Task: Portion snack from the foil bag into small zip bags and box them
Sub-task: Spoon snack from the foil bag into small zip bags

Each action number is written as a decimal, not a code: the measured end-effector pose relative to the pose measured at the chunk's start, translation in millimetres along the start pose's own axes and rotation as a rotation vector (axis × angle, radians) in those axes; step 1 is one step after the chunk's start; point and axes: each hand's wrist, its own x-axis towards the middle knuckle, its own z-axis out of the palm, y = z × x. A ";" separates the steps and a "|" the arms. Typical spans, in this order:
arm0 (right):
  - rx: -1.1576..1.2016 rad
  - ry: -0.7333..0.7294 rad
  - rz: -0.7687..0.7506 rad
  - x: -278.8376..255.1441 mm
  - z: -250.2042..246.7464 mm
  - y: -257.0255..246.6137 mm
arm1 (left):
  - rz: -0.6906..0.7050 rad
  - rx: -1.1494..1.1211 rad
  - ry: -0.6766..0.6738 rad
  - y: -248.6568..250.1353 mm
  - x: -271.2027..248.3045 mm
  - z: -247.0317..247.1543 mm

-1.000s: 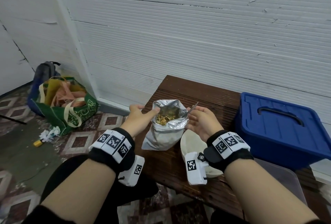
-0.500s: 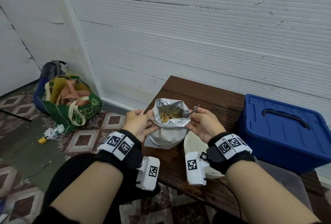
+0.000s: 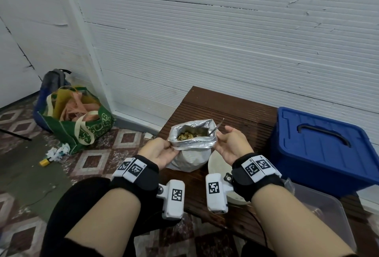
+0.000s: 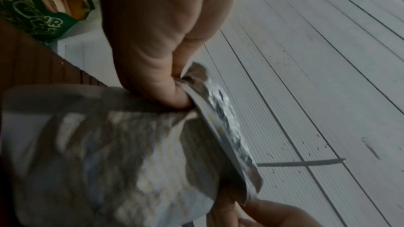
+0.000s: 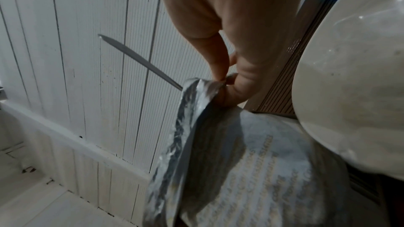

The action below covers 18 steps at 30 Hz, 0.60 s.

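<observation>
The foil bag point(image 3: 191, 150) stands on the brown desk point(image 3: 231, 111), and its top is open. Little snack bits point(image 3: 187, 135) sit inside it, and a thin metal spoon handle point(image 3: 217, 127) pokes out of the bag's right corner. The left hand point(image 3: 159, 151) pinches the bag's left top edge. The right hand point(image 3: 230, 143) pinches the bag's right top edge between thumb and fingers. A white bowl point(image 3: 217, 164) sits just beside the bag, under the right wrist. A blue box point(image 3: 320, 150) with a lid is farther right of the bag.
</observation>
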 end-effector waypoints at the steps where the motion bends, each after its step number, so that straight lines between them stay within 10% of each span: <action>1: -0.017 -0.004 -0.010 -1.4 0.8 -0.6 | 0.018 0.033 -0.016 1.8 -2.4 -0.2; 8: -0.169 -0.093 -0.142 -14.5 0.6 -5.5 | 0.371 0.850 0.130 19.5 -5.8 -0.1; 12: -0.332 -0.049 -0.245 -30.7 -8.1 -5.6 | 0.712 1.161 -0.073 24.4 -6.6 9.6; 18: -0.449 -0.052 -0.178 -49.8 -3.7 9.8 | 0.800 1.380 -0.149 24.4 3.0 22.7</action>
